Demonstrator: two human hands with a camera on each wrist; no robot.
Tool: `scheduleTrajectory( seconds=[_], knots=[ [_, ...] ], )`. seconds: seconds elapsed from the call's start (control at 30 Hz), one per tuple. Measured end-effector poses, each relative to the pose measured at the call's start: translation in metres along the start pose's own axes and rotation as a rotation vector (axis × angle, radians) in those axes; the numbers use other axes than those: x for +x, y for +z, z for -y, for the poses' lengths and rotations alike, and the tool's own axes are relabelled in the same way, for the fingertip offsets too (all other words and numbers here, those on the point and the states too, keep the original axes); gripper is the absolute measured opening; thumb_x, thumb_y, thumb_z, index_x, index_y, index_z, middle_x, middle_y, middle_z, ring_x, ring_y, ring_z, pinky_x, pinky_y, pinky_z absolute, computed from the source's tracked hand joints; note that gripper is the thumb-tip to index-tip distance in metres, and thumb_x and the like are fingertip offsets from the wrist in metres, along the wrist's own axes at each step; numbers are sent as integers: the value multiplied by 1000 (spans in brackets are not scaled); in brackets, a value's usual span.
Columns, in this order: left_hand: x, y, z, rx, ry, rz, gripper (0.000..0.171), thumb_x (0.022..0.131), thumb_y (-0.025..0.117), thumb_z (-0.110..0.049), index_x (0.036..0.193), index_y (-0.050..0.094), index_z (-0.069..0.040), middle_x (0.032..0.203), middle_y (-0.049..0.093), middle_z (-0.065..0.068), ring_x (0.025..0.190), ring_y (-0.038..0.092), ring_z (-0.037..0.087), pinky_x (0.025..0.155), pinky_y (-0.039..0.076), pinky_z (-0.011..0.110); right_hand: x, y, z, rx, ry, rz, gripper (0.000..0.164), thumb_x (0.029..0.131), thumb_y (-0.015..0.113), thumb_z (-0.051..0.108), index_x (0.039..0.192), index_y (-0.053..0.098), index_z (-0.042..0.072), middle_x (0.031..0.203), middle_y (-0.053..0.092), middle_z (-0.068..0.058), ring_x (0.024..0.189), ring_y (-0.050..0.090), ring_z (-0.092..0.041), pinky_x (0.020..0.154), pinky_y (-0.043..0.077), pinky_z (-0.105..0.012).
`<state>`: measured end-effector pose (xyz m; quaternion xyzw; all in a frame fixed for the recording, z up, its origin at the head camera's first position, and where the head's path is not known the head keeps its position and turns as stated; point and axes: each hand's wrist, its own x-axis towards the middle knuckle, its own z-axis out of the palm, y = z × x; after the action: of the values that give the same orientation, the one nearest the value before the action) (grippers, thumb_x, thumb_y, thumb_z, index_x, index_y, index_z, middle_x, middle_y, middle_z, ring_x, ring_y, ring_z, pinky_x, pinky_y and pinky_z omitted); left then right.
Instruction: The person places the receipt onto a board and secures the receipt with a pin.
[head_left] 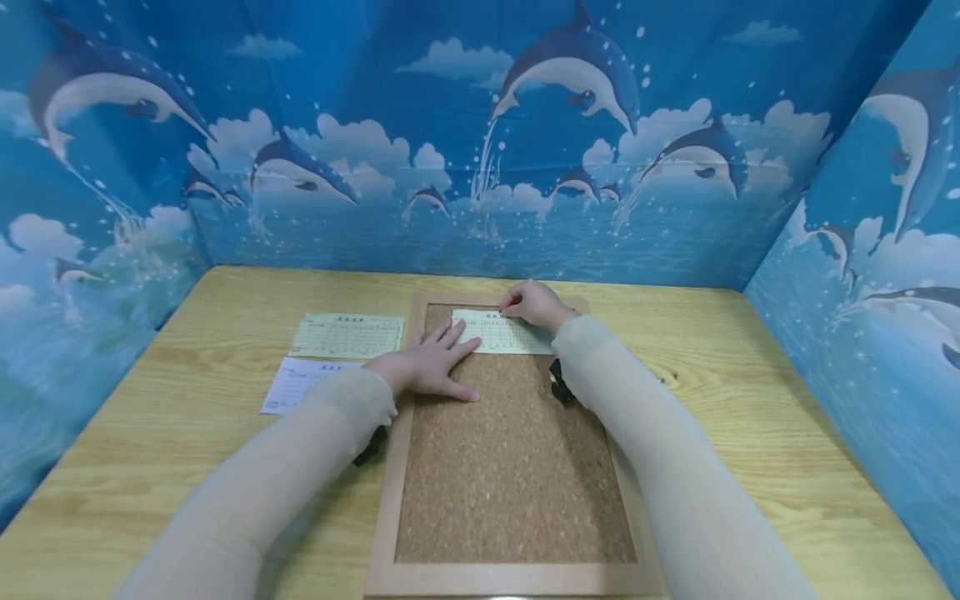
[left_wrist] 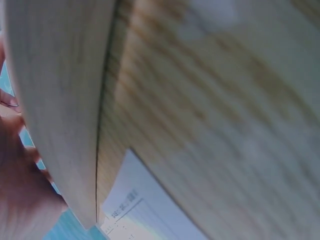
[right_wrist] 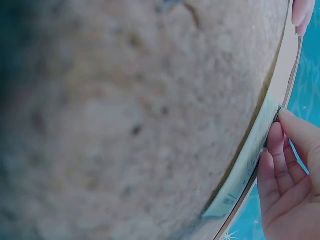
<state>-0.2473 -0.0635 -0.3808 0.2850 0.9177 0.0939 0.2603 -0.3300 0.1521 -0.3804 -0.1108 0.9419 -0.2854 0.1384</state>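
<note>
A light green printed slip (head_left: 498, 335) lies across the top of a wood-framed cork board (head_left: 510, 467). My left hand (head_left: 433, 365) is spread on the board's left side, its fingertips on the slip's left end. At the slip's top edge my right hand (head_left: 536, 304) pinches a small dark pin (right_wrist: 277, 114) between thumb and forefinger. In the right wrist view the pin's tip is right at the slip, which shows almost edge-on. The left wrist view holds the left hand (left_wrist: 25, 170) partly, behind the board's frame.
Left of the board lie another green slip (head_left: 348, 335) and a white slip (head_left: 300, 385), the white one partly behind the left forearm. Small dark bits (head_left: 673, 377) lie on the wooden table (head_left: 757, 433) right of the right arm. A dolphin-print curtain (head_left: 450, 167) stands behind the table.
</note>
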Motion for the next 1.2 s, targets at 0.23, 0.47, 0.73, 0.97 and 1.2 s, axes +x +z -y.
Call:
scheduleTrajectory(
  seconds=[0.23,0.47,0.73,0.97,1.2],
  knots=[
    [-1,1,0,12,4,-2,96,77,48,-75,150,3,-31,154,-17,6,138,-19,26,107,-2,57,-3,-1,0,22,-4,3,8,90,64,16,94,69,11,97,63,-5,86,57,-19,76,47,-35],
    [-2,4,-1,3,7,-11,95,78,49,-73,151,5,-30,154,-15,6,138,-18,26,107,-2,58,-4,3,0,5,-21,-10,7,89,64,15,92,69,11,95,64,-4,85,58,-19,76,47,-35],
    [-1,5,-1,-3,-4,-19,95,78,49,-73,151,6,-30,155,-14,5,138,-18,25,107,-2,58,-2,3,0,-26,-35,-13,7,89,65,16,91,70,12,94,64,-3,84,58,-18,76,47,-34],
    [-2,2,-2,3,-1,-14,95,78,49,-72,151,6,-30,155,-14,6,138,-18,26,107,-3,58,-3,1,3,-31,-28,-18,7,89,65,15,90,70,11,93,64,-4,83,58,-18,74,47,-34],
    [-1,3,-2,15,2,-19,94,79,49,-73,151,6,-30,155,-13,7,139,-17,27,107,-1,58,-5,2,5,-48,-19,-26,6,89,65,15,89,70,11,93,64,-3,81,58,-17,73,47,-33]
  ],
)
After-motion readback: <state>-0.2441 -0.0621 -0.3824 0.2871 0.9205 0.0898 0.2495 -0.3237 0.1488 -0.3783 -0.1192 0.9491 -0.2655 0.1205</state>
